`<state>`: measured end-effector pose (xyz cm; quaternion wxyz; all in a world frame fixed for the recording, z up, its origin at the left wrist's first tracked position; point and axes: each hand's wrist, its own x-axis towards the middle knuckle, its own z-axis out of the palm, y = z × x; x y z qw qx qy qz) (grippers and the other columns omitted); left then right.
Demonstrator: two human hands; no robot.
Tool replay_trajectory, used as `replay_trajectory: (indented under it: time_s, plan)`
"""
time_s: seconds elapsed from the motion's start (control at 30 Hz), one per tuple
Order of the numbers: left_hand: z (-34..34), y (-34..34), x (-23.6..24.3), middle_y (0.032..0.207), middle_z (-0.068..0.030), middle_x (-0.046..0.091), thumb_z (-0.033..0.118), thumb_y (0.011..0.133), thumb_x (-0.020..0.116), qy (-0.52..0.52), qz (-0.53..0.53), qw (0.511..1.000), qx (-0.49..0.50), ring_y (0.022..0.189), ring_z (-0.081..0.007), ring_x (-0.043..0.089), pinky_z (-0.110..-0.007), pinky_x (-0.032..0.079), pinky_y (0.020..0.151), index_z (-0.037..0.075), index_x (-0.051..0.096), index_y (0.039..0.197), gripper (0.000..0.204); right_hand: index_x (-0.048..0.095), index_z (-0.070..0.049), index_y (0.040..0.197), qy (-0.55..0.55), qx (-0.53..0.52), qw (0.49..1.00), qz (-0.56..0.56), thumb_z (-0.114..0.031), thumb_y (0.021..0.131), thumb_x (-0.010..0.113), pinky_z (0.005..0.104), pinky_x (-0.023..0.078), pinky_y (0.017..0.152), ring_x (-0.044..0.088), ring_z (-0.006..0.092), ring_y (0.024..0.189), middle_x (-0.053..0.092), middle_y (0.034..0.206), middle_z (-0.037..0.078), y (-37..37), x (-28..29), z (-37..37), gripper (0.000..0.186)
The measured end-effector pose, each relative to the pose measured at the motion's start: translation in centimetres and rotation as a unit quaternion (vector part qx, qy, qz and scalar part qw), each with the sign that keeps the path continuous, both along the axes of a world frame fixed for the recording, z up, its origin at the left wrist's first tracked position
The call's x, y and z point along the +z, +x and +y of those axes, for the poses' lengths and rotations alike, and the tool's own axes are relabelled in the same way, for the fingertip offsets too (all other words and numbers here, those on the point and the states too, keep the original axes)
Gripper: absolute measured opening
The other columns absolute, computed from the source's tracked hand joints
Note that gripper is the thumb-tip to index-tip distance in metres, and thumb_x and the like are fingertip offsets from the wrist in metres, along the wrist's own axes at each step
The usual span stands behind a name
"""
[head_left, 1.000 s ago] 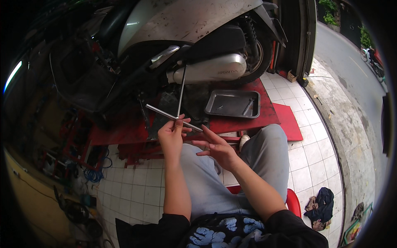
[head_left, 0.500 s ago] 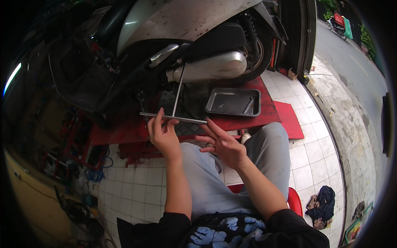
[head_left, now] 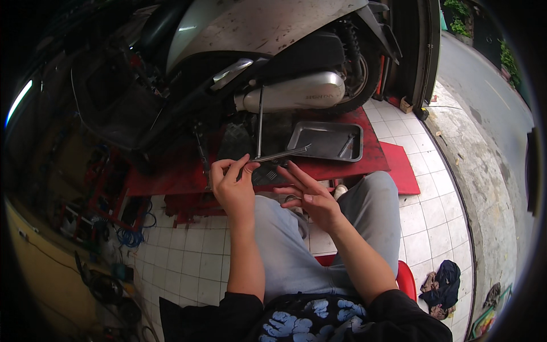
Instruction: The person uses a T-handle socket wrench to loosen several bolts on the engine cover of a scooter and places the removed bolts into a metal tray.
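Note:
A long metal T-handle wrench (head_left: 260, 122) reaches from the scooter's silver side casing (head_left: 299, 93) toward me, its crossbar nearest my hands. My left hand (head_left: 235, 185) is closed on the crossbar's left part, with thumb and fingers pinching it close to where the shaft meets. The crossbar's other arm slants up and to the right, over the edge of a grey metal tray (head_left: 325, 155). Just below that arm, my right hand (head_left: 315, 200) is spread open and holds nothing. Where the wrench's far tip meets the scooter is too small to make out.
The scooter (head_left: 245, 34) stands on a red lift platform (head_left: 373, 148). In the tray lies a small metal tool (head_left: 346, 145). A blue coiled hose (head_left: 132, 237) is on the tiled floor at left. Dark cloths (head_left: 443, 288) lie at right, before the street.
The crossbar has turned, its right arm swinging up and away from my right fingertips. My left hand keeps its pinch near the shaft; my right hand stays spread. The view has shifted slightly.

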<state>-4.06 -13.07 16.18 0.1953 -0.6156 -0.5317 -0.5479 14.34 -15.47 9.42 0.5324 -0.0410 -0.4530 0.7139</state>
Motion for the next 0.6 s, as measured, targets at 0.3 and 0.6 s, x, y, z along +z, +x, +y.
replay_trajectory:
  time_s: [0.3, 0.6]
  plan:
    - [0.1, 1.9, -0.8, 0.082, -0.0063, 0.065, 0.023, 0.087, 0.08, -0.095, -0.097, 0.98, -0.144, 0.073, -0.0177, 0.061, -0.03, 0.047, 0.065, 0.0, 0.077, 0.095, 0.025, 0.022, -0.006, 0.161, -0.001, -0.029, 0.991, -0.129, -0.011, 0.092, 0.062, 0.0365, 0.049, 0.101, 0.053, 0.0255, 0.133, 0.035, 0.161, 0.016, -1.3, -2.1, 0.6, 0.079]
    - [1.2, 2.5, -2.7, 0.083, -0.0076, 0.067, 0.019, 0.089, 0.079, -0.123, -0.205, 0.945, -0.224, 0.073, -0.0178, 0.064, -0.03, 0.05, 0.065, -0.003, 0.072, 0.097, 0.024, 0.017, -0.008, 0.162, -0.026, -0.002, 0.999, -0.031, -0.011, 0.091, 0.063, 0.0385, 0.047, 0.104, 0.048, 0.0275, 0.138, 0.032, 0.163, 0.014, -1.4, -2.2, 0.7, 0.085]
